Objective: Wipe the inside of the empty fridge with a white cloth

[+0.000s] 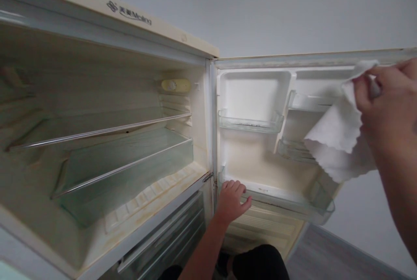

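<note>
At the upper right, my right hand (pixel 387 97) pinches a white cloth (pixel 339 128) with wavy edges. The cloth hangs down in front of the open refrigerator door (pixel 247 154), near its top and outer side. Low on the door, close to the hinge, my left hand (pixel 232 202) lies at the rim of the long clear bottom bin (pixel 286 204). Its thumb is apart from the fingers, whose tips bend over the rim. Smaller clear door bins (pixel 250 123) sit higher up, and the cloth partly hides the outer ones.
To the left is the refrigerator compartment (pixel 200 149) with a glass shelf (pixel 107 131) and a clear crisper drawer (pixel 137 184). Yellowish stains mark its floor. Below, a second compartment with drawers (pixel 169 236) stands open. My knee (pixel 260 262) is beneath the door; a wall (pixel 293 11) rises behind.
</note>
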The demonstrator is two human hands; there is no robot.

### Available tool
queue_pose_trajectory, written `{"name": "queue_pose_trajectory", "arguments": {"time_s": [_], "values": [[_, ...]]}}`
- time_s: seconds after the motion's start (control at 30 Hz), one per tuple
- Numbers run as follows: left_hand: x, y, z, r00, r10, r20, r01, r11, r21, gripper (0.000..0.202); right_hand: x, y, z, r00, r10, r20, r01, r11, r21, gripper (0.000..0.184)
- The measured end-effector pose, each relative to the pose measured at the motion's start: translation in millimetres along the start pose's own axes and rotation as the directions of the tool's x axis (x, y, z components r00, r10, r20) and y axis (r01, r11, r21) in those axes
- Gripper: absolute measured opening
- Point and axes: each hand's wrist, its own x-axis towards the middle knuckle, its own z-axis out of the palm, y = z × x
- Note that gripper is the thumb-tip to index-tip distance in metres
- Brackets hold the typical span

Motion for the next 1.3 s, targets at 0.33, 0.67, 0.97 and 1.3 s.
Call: {"name": "queue_pose_trajectory", "arguments": {"time_s": [0.33, 0.67, 0.97, 1.3], "values": [[0, -8, -1.5, 0.997, 0.059, -0.047, -0.059, 0.998, 0.015, 0.022, -35, -22, 1, 0.895, -0.441, 0.073, 0.445, 0.866, -0.228, 0.041], [1, -5, -3.0, 0.998, 0.042, -0.036, -0.042, 0.999, 0.002, 0.021, -44, -30, 3, 0.918, -0.339, 0.203, 0.383, 0.893, -0.238, 0.058], [5, -1, -6.9, 0.998, 0.053, -0.032, -0.053, 0.998, 0.024, 0.018, -42, -64, 16, 0.868, -0.405, 0.286, 0.410, 0.911, 0.044, 0.065], [6, -5, -5.5, 0.996, 0.081, -0.029, -0.081, 0.996, 0.025, 0.015, -45, 18, -2, 0.960, -0.236, 0.151, 0.249, 0.966, -0.074, 0.041]]}}
